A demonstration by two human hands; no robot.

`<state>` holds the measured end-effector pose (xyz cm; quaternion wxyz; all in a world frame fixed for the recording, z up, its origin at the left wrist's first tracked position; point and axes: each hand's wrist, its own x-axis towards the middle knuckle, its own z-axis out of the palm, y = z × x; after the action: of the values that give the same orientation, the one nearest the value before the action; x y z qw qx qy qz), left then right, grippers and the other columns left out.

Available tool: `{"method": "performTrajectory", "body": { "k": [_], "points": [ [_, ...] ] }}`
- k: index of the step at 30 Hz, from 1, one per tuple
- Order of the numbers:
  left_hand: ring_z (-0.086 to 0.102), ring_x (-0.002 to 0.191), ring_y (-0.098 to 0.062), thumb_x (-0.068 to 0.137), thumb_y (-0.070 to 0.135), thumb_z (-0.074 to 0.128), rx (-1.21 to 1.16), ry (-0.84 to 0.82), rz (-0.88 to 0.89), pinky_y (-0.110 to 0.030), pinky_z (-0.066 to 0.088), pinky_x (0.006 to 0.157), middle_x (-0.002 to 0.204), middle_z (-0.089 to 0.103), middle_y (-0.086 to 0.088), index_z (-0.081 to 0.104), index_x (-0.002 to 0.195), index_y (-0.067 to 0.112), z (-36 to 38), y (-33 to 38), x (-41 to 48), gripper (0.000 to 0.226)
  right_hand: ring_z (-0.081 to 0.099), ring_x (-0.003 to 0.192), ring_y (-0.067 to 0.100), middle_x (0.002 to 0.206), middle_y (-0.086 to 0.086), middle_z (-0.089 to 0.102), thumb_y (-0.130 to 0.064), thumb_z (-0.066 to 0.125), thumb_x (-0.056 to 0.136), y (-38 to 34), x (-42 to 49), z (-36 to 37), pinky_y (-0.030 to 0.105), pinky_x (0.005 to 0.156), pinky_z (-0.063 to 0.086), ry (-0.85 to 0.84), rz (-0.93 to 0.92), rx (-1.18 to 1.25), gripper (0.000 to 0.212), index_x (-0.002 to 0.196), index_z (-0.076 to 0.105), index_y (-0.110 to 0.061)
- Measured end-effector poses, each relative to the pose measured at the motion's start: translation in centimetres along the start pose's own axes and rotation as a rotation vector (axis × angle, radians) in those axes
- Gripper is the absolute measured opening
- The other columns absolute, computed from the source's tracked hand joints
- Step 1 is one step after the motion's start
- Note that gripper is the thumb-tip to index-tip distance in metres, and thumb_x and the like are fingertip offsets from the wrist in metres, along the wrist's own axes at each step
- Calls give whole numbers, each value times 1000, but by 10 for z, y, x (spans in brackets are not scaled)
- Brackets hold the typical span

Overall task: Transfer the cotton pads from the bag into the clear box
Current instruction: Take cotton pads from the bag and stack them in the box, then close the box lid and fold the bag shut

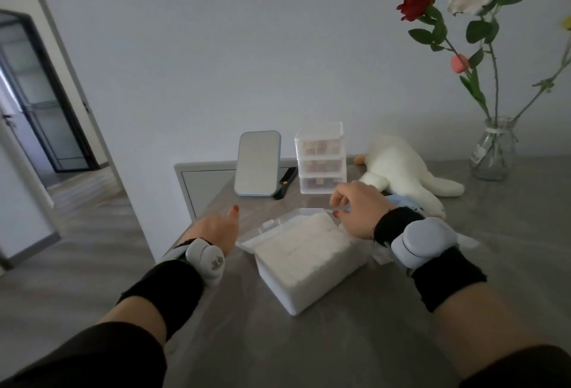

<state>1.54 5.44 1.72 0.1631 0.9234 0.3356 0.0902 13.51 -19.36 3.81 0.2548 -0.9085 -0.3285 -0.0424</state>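
The clear box (312, 276) stands in the middle of the table, filled with white cotton pads (304, 244). Its clear lid (262, 228) shows along the left and far edges. My left hand (216, 228) lies just left of the box, fingers relaxed and thumb stretched out, holding nothing. My right hand (355, 211) hovers at the box's far right corner with its fingers curled downward. Whether it pinches anything there is hidden. The bag (401, 202), blue and clear plastic, lies behind and under my right wrist, mostly hidden.
Behind the box stand a small mirror (258, 163), a black item (285, 185) and a clear three-drawer organiser (321, 168). A white plush toy (401, 171) lies at the back right, and a glass vase (494, 152) of roses beyond it. The table's left edge drops to the floor.
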Motion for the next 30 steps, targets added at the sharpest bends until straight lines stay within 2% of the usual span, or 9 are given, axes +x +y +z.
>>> {"method": "performTrajectory", "body": {
  "k": [4,9,15,18,21,25,27,28,30],
  "points": [
    [59,43,-24,100,57,19,-205,-277,-162,-23,47,52,45,61,-10,58,70,-2,-2,7,-19,77,57,90,15,92,-6,59,-48,71,79,-9,-2,4,33,86,50,4,37,3,32,90,64,-19],
    [50,36,-23,99,50,41,-368,-332,-229,-13,36,33,61,58,-17,60,90,-7,3,21,-28,61,60,78,15,85,-5,64,-35,68,82,-4,-1,14,34,77,53,100,100,-69,16,75,59,-25],
    [52,48,-23,97,35,53,-585,-219,-230,-23,44,48,65,59,-12,58,80,-1,20,24,-14,40,59,82,18,87,-4,61,-43,67,84,-2,1,13,34,79,51,71,77,-44,25,85,58,-21],
    [56,61,-23,98,28,54,-705,-161,-183,-33,52,68,71,58,-9,59,94,1,28,25,-6,28,59,85,19,89,-2,61,-39,71,82,-2,1,14,31,78,49,25,71,-29,26,91,58,-18],
    [56,83,-25,99,28,52,-723,-96,-130,-39,51,83,90,59,-13,65,109,-7,34,28,-5,39,58,83,20,86,-1,60,-39,66,88,1,4,17,31,75,47,76,71,-55,24,87,57,-17],
    [61,91,-27,100,32,49,-836,-29,-147,-38,47,90,97,65,-13,66,84,5,46,31,-7,35,55,89,21,97,7,57,-44,39,100,-1,10,22,45,91,47,-31,-56,108,36,92,52,-11],
    [61,92,-29,100,31,47,-842,-29,-145,-38,46,91,95,65,-12,64,85,5,48,35,-8,35,31,138,30,148,10,36,-57,26,98,-4,8,24,48,115,26,-180,-79,19,64,136,41,-8],
    [60,90,-28,100,29,46,-841,-25,-130,-37,46,89,92,64,-11,64,85,4,48,36,-9,35,6,148,27,160,7,11,-65,20,95,-8,5,28,48,120,12,-271,-61,-94,79,150,21,-9],
    [56,85,-26,101,25,45,-820,-16,-94,-34,43,81,89,62,-11,63,82,3,47,38,-10,35,-16,148,23,161,6,-13,-76,11,87,-11,0,32,47,121,0,-342,-23,-310,96,154,-1,-9]
  ]
}}
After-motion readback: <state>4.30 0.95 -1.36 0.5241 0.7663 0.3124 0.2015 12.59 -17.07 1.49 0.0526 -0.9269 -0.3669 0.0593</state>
